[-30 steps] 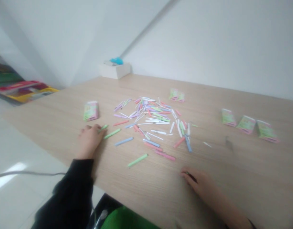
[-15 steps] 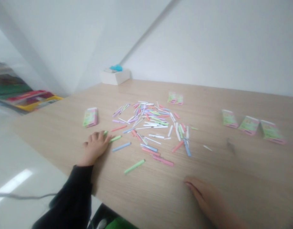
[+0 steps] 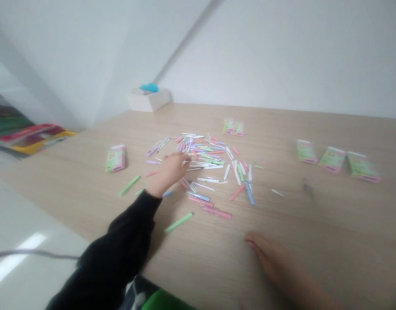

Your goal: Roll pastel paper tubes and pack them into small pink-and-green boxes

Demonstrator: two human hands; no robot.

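My left hand (image 3: pixel 172 170), in a black sleeve, reaches over the left side of a loose pile of thin pastel sticks (image 3: pixel 206 157). Its fingers are bent downward and a little apart, and no stick shows in them; the tips are partly hidden. A green stick (image 3: pixel 130 185) lies to the left of this wrist, and another green stick (image 3: pixel 179 222) lies in front of the pile. My right hand (image 3: pixel 265 252) rests on the table at the lower right, fingers stretched out and holding nothing visible. Pink sticks (image 3: pixel 217 212) and blue sticks (image 3: pixel 198 196) lie between the hands.
A small green-and-pink box (image 3: pixel 116 158) stands at left. Two similar boxes (image 3: pixel 233 126) sit behind the pile, and three more boxes (image 3: pixel 333 159) at right. A white box (image 3: pixel 149 101) with something blue in it stands at the back of the wooden table (image 3: pixel 314 228).
My left hand has moved right and away from me, from the green sticks at the left to the pile. A green stick formerly under its fingers now shows. My right hand stays put.
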